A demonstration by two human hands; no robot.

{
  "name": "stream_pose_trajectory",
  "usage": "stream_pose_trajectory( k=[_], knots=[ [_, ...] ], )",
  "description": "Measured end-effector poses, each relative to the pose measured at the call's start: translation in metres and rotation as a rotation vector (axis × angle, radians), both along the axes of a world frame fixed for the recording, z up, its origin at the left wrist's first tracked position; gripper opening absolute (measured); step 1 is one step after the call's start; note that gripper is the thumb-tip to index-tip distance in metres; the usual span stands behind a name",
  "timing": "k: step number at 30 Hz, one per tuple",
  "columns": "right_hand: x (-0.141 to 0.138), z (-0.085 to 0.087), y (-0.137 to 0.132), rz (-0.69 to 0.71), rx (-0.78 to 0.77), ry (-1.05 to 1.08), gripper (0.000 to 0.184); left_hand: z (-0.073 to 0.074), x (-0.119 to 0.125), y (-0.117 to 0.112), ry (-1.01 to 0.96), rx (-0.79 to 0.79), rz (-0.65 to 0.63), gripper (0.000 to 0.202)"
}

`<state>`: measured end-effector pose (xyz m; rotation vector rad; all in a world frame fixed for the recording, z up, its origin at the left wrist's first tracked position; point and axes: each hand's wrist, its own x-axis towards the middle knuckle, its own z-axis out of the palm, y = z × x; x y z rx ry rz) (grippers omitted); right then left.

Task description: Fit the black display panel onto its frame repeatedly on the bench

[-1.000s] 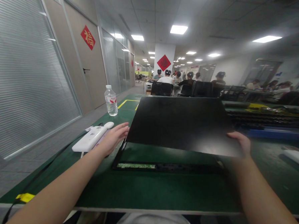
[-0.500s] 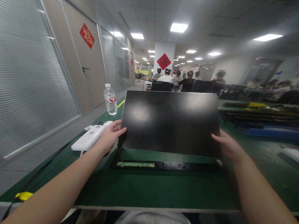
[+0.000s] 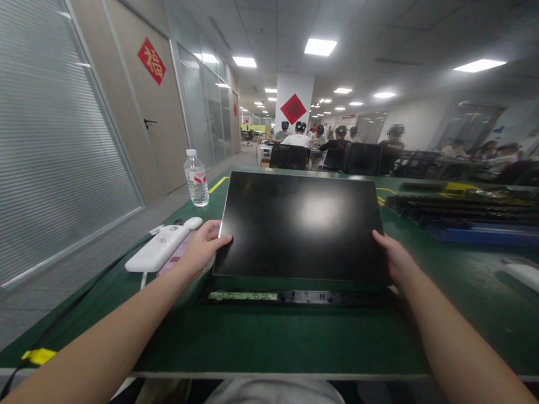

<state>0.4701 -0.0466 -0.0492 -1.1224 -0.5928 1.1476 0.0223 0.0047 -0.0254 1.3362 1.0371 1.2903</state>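
Observation:
Between my two hands is a dark flat display panel, tilted with its far edge raised above the green table. My left hand grips its left edge, thumb on the front face and fingers behind. On the right edge my right hand holds it the same way, its fingers mostly hidden behind the panel. Below the panel's near edge lies a black frame, with a green circuit strip in its left part. The rest of the frame is hidden behind the panel.
On the left stand a water bottle and a white device with a cable. A pile of dark strips and a blue piece lie at the right, near a white object. Several people sit farther back.
The panel has come down and lies flatter, its right edge shifted left along with my right hand. More of the table's far edge shows behind it. Both hands keep their grip.

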Motion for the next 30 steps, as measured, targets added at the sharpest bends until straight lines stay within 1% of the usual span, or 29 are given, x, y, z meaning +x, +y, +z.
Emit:
stream_pose_trajectory(
  k=[3, 6, 8, 14, 18, 25, 30],
  knots=[
    [0.002, -0.001, 0.000, 0.008, -0.102, -0.014, 0.022, -0.002, 0.002, -0.001, 0.008, -0.034, 0.002, 0.046],
    [0.001, 0.001, -0.001, 0.008, -0.217, -0.020, 0.024, -0.004, 0.002, 0.000, 0.036, -0.068, -0.024, 0.047],
    [-0.001, 0.003, -0.002, 0.009, -0.253, -0.018, 0.025, -0.006, 0.002, 0.000, 0.068, -0.084, -0.035, 0.048],
    [-0.002, 0.002, -0.001, -0.025, -0.276, -0.015, 0.027, -0.008, 0.003, 0.000, 0.111, -0.097, -0.051, 0.048],
    [0.003, -0.001, 0.000, -0.005, -0.324, -0.004, 0.034, -0.011, 0.004, 0.000, 0.140, -0.078, -0.048, 0.049],
    [0.007, -0.005, 0.001, -0.020, -0.242, -0.005, 0.025, -0.016, 0.000, 0.004, 0.213, -0.066, -0.069, 0.058],
    [0.004, -0.003, 0.000, -0.004, -0.288, -0.068, 0.032, -0.015, 0.001, 0.003, 0.210, -0.073, -0.093, 0.060]
  ],
)
